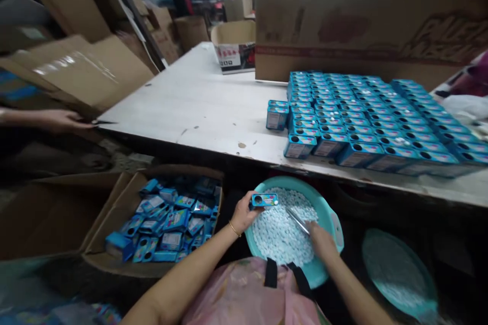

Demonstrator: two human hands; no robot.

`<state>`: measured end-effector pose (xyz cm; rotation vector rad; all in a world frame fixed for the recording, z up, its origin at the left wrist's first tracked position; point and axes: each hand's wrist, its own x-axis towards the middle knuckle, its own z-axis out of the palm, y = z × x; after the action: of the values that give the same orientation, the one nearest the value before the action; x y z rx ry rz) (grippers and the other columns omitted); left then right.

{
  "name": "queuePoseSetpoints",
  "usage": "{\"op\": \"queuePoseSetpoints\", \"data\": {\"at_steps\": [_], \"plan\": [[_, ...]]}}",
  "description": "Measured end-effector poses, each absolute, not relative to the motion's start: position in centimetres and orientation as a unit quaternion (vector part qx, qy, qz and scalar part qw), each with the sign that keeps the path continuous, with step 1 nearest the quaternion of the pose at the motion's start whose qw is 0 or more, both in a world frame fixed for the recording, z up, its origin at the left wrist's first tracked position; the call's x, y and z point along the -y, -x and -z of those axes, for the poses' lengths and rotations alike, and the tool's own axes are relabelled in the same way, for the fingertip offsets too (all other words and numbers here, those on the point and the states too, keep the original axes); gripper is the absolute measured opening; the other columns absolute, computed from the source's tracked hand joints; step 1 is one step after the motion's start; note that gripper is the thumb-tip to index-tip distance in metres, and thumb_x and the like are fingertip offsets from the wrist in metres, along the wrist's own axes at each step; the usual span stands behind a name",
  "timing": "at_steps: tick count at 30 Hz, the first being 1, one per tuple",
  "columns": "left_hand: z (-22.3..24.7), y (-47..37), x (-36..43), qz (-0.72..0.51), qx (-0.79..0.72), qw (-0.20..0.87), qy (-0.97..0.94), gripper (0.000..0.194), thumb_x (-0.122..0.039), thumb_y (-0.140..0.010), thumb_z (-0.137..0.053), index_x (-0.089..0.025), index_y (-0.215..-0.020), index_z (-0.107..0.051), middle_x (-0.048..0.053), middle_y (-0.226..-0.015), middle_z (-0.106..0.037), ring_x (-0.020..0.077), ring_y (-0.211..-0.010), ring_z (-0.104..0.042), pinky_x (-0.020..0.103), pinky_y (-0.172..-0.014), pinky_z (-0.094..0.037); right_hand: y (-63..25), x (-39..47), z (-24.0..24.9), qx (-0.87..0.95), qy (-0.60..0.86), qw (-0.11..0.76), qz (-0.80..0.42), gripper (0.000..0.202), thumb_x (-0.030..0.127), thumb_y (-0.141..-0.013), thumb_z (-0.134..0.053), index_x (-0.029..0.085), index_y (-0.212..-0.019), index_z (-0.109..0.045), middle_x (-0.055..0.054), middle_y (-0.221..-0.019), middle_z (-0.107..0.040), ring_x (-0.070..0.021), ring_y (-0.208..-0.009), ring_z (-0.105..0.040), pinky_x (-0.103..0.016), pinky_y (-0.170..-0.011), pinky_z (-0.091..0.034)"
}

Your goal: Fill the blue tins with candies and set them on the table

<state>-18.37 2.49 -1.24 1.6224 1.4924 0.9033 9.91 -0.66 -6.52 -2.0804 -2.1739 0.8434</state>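
Observation:
My left hand (244, 213) grips a small blue box (265, 200) with a dark round spot on its upper face, over the left side of a turquoise basin (324, 213). White pellets (280, 236) fill much of the basin. My right hand (322, 241), at the basin's right side, is closed around a metal tool (298, 221) whose tip reaches to the pellets. Left of the basin, a cardboard carton (97, 244) holds many loose blue boxes (171, 223).
Rows of blue boxes (366, 122) stand on the white table (213, 106), before a large carton (354, 20). Another person's hand (64, 121) holds a dark pointed object at the table's left corner. A second turquoise basin (400, 274) sits at the lower right.

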Motion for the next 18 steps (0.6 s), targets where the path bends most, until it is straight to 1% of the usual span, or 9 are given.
{"op": "queuePoseSetpoints", "data": {"at_steps": [2, 4, 6, 7, 10, 12, 15, 18], "plan": [[1.0, 18.4, -2.6, -0.354, -0.588, 0.378, -0.621, 0.039, -0.035, -0.066, -0.066, -0.023, -0.099, -0.051, -0.001, -0.081, -0.063, 0.0169, -0.076, -0.059, 0.028, -0.070, -0.046, -7.1, 1.3, 9.0, 0.710, 0.646, -0.015, -0.279, 0.039, 0.015, -0.076, -0.040, 0.028, -0.102, -0.065, -0.015, -0.106, -0.062, -0.0314, -0.089, -0.061, -0.045, -0.074, -0.049], [1.0, 18.4, -2.7, -0.354, -0.593, 0.379, -0.616, 0.039, -0.036, -0.065, -0.067, -0.023, -0.098, -0.051, -0.001, -0.078, -0.062, 0.0164, -0.074, -0.059, 0.027, -0.069, -0.046, -5.0, 2.0, 9.6, 0.723, 0.621, -0.021, -0.301, 0.035, 0.018, -0.077, -0.041, 0.031, -0.096, -0.066, -0.013, -0.102, -0.063, -0.0305, -0.089, -0.061, -0.043, -0.074, -0.049], [1.1, 18.4, -2.8, -0.357, -0.601, 0.371, -0.611, 0.041, -0.036, -0.064, -0.067, -0.022, -0.099, -0.051, -0.002, -0.079, -0.061, 0.0162, -0.075, -0.058, 0.028, -0.070, -0.045, -3.9, 2.6, 9.0, 0.735, 0.594, -0.017, -0.325, 0.034, 0.017, -0.077, -0.042, 0.032, -0.094, -0.066, -0.011, -0.100, -0.064, -0.0280, -0.090, -0.061, -0.038, -0.076, -0.047], [1.2, 18.4, -2.9, -0.360, -0.605, 0.367, -0.608, 0.042, -0.036, -0.064, -0.067, -0.021, -0.100, -0.051, -0.002, -0.079, -0.061, 0.0162, -0.076, -0.057, 0.028, -0.072, -0.045, -3.8, 2.7, 8.6, 0.740, 0.583, -0.013, -0.334, 0.034, 0.015, -0.077, -0.042, 0.031, -0.094, -0.067, -0.010, -0.100, -0.065, -0.0273, -0.091, -0.061, -0.036, -0.076, -0.046], [1.6, 18.5, -3.3, -0.360, -0.604, 0.369, -0.608, 0.044, -0.035, -0.064, -0.067, -0.019, -0.102, -0.051, 0.000, -0.083, -0.060, 0.0164, -0.079, -0.057, 0.030, -0.076, -0.045, -4.8, 2.4, 7.6, 0.744, 0.553, -0.001, -0.374, 0.032, 0.012, -0.077, -0.042, 0.023, -0.091, -0.068, -0.011, -0.095, -0.067, -0.0264, -0.094, -0.059, -0.033, -0.077, -0.043], [2.0, 18.5, -3.8, -0.365, -0.599, 0.369, -0.610, 0.045, -0.036, -0.063, -0.067, -0.019, -0.102, -0.051, 0.000, -0.086, -0.060, 0.0164, -0.081, -0.057, 0.030, -0.077, -0.045, -6.1, 1.9, 7.3, 0.736, 0.544, 0.007, -0.403, 0.031, 0.010, -0.076, -0.043, 0.020, -0.090, -0.069, -0.009, -0.094, -0.068, -0.0237, -0.095, -0.059, -0.030, -0.078, -0.042], [2.2, 18.3, -4.3, -0.372, -0.588, 0.369, -0.616, 0.045, -0.038, -0.063, -0.067, -0.019, -0.101, -0.051, 0.000, -0.086, -0.059, 0.0162, -0.080, -0.056, 0.030, -0.077, -0.045, -8.1, 1.4, 6.2, 0.721, 0.546, 0.019, -0.426, 0.034, 0.009, -0.074, -0.044, 0.021, -0.095, -0.068, -0.004, -0.097, -0.068, -0.0183, -0.095, -0.058, -0.024, -0.081, -0.040], [2.1, 17.9, -4.6, -0.362, -0.584, 0.361, -0.631, 0.044, -0.039, -0.064, -0.066, -0.019, -0.101, -0.051, -0.001, -0.084, -0.059, 0.0159, -0.078, -0.057, 0.029, -0.076, -0.045, -10.0, 1.0, 3.4, 0.719, 0.535, 0.041, -0.442, 0.036, 0.010, -0.073, -0.044, 0.022, -0.097, -0.068, -0.001, -0.094, -0.068, -0.0162, -0.091, -0.059, -0.022, -0.078, -0.041]]}}
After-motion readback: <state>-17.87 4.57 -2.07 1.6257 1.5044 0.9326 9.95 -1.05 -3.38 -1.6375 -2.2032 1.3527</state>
